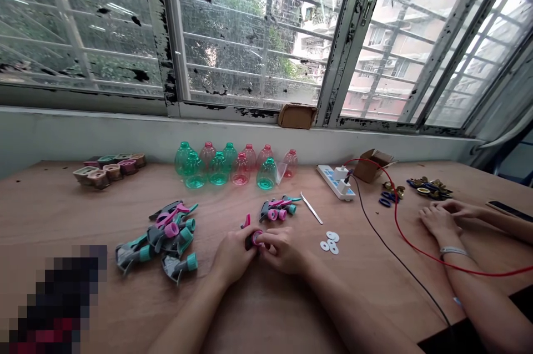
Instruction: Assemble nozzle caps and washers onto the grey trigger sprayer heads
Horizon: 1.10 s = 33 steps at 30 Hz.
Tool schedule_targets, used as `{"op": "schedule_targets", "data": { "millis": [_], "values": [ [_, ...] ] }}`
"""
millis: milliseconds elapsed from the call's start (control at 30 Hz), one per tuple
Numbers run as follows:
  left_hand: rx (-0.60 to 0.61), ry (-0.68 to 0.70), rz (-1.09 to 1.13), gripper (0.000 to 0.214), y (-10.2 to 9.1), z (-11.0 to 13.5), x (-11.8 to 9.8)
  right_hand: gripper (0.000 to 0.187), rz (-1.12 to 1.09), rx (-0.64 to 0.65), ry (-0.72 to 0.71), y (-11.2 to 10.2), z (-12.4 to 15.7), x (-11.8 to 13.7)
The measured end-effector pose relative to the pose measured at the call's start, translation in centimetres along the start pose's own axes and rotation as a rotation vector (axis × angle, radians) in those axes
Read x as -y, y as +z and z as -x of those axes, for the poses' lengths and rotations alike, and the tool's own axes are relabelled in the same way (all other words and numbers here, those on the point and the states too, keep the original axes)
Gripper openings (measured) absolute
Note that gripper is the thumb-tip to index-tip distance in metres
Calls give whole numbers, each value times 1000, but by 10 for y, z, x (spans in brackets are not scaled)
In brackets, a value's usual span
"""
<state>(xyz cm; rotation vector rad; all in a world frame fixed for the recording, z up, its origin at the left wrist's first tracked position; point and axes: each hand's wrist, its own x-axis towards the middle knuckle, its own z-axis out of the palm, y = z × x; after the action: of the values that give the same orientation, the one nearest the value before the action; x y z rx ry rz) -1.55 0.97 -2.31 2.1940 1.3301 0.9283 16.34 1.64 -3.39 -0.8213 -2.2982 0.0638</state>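
The left hand [232, 257] and the right hand [284, 251] met low over the middle of the brown wooden tabletop [258, 309]. Both sets of fingers were closed around one grey plastic trigger-spray head with a pink collar [254, 238]. It sat between the two hands, and the right fingertips pinched the pink collar. Its pink lever stuck up just behind the left hand.

Just beyond lay a small cluster of grey, pink and teal spray heads [277, 210], and a bigger heap of the same parts [166, 234] lay to the left. A few flat white round washers [330, 242] lay near the right hand. Clear green and pink plastic bottles [233, 168] stood in rows by the wall. At the right edge another person's hands [443, 215] rested on the tabletop, well apart.
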Motion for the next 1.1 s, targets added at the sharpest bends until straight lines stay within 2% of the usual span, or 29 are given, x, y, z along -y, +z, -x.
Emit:
{"op": "schedule_targets", "data": {
  "millis": [367, 667, 900, 1100],
  "values": [
    [7, 18, 15, 44, -2, 0, -2, 24, 97, 4, 69, -2, -3, 1],
    [39, -4, -1, 44, -3, -1, -2, 24, 62, -17, 115, -2, -2, 0],
    [-9, -43, 16, 69, 0, 0, 2, 37, 23, -43, 138, -4, -2, 5],
    [-36, -23, -78, 58, -3, 1, -4, 35, -14, -22, 130, -4, -7, 1]
  ]
}}
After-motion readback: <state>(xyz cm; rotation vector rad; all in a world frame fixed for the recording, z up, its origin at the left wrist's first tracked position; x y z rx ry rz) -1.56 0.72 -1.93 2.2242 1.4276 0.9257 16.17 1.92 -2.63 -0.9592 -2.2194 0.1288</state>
